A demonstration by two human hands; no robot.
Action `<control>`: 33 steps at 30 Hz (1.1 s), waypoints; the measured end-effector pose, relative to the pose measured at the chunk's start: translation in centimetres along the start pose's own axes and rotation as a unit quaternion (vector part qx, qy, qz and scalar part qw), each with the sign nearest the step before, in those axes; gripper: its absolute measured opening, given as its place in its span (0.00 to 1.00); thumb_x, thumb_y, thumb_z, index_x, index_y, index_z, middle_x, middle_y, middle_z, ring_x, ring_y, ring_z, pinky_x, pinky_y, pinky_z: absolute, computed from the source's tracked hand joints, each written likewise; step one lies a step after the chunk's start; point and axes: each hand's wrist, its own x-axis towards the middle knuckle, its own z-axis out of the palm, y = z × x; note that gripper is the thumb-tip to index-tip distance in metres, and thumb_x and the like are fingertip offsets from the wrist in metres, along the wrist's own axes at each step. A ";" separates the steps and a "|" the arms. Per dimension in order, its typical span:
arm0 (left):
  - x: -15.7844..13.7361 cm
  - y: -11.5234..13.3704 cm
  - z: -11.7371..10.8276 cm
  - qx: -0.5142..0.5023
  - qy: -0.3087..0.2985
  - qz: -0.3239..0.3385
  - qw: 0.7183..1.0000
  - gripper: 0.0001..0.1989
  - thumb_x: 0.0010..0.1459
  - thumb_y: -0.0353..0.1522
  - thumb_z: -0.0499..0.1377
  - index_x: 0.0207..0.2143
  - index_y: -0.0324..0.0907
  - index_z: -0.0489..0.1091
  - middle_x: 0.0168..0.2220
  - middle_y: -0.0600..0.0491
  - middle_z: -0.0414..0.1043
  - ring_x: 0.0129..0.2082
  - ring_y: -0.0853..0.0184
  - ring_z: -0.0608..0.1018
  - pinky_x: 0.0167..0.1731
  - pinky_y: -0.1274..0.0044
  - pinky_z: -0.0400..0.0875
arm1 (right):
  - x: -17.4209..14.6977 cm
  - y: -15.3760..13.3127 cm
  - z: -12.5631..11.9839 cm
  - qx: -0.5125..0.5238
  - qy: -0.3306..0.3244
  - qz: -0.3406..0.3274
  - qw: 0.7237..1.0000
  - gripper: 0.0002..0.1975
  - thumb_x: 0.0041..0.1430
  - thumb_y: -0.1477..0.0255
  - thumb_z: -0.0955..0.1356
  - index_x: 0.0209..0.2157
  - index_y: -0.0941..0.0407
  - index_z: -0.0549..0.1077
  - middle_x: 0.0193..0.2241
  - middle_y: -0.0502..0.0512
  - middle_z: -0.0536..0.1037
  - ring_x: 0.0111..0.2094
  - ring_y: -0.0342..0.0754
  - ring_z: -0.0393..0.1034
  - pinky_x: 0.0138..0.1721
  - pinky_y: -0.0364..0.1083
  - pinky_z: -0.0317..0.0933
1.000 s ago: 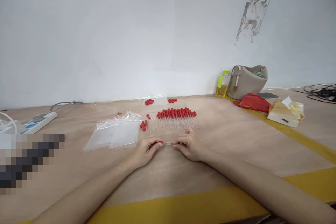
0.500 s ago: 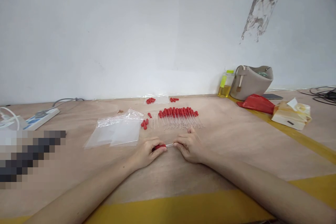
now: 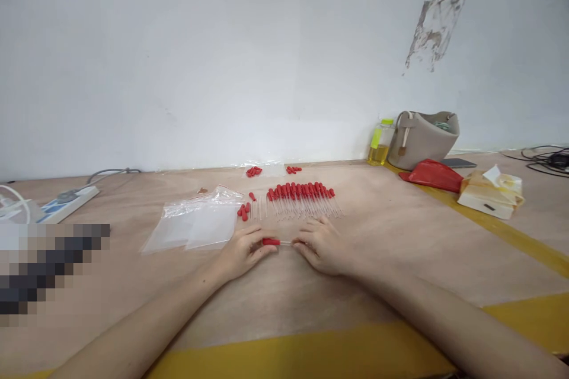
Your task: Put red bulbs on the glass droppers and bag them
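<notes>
My right hand point(image 3: 317, 244) pinches the thin clear tube of a dropper point(image 3: 271, 242), which lies level and points its red rubber bulb to the left. Around that bulb, my left hand point(image 3: 246, 249) has its thumb and fingers parted, with the bulb showing in the gap. Behind my hands lies a row of droppers point(image 3: 302, 191), red bulbs toward the wall and clear tubes toward me. Left of the row are a few bare clear tubes point(image 3: 260, 209) and several loose red bulbs point(image 3: 244, 212).
Clear zip bags point(image 3: 191, 228) lie at the left, with a power strip point(image 3: 66, 204) beyond. More red bulbs point(image 3: 253, 172) rest near the wall. A yellow-liquid bottle point(image 3: 379, 145), grey bag point(image 3: 422, 142), red pouch point(image 3: 433, 176) and tissue pack point(image 3: 491, 192) stand at the right.
My left thumb and fingers have spread away from the red bulb, leaving more of it in sight. The right hand keeps its pinch on the tube.
</notes>
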 end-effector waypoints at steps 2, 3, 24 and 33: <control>-0.2 -0.5 -0.2 0.003 0.031 -0.023 0.999 0.16 0.55 0.36 0.55 0.46 0.43 0.64 0.39 0.49 0.68 0.38 0.64 0.71 0.38 0.73 0.67 | 0.0 0.7 -0.3 0.009 0.019 0.043 0.999 0.09 0.54 0.74 0.61 0.29 0.55 0.73 0.29 0.53 0.75 0.32 0.45 0.65 0.35 0.46 0.51; -0.3 -0.8 -0.3 0.005 0.043 -0.032 0.999 0.17 0.55 0.36 0.55 0.47 0.43 0.63 0.40 0.49 0.67 0.39 0.64 0.71 0.39 0.72 0.67 | 0.1 1.4 -0.5 0.029 0.026 0.079 0.996 0.09 0.53 0.74 0.61 0.29 0.55 0.73 0.28 0.53 0.75 0.30 0.45 0.66 0.34 0.44 0.52; -0.3 -1.2 0.0 0.001 -0.059 -0.019 0.998 0.12 0.58 0.32 0.51 0.42 0.43 0.69 0.43 0.51 0.71 0.43 0.66 0.72 0.44 0.74 0.66 | 4.4 11.3 1.0 0.025 0.098 0.434 0.895 0.14 0.47 0.60 0.64 0.19 0.56 0.70 0.21 0.54 0.74 0.25 0.45 0.67 0.25 0.41 0.52; 1.9 -3.6 -3.2 0.166 0.053 -0.084 0.981 0.12 0.57 0.36 0.50 0.25 0.40 0.67 0.28 0.51 0.68 0.31 0.65 0.71 0.33 0.74 0.66 | 5.4 8.0 1.2 0.008 0.113 0.358 0.927 0.08 0.49 0.66 0.63 0.26 0.54 0.72 0.28 0.51 0.76 0.31 0.45 0.68 0.32 0.42 0.54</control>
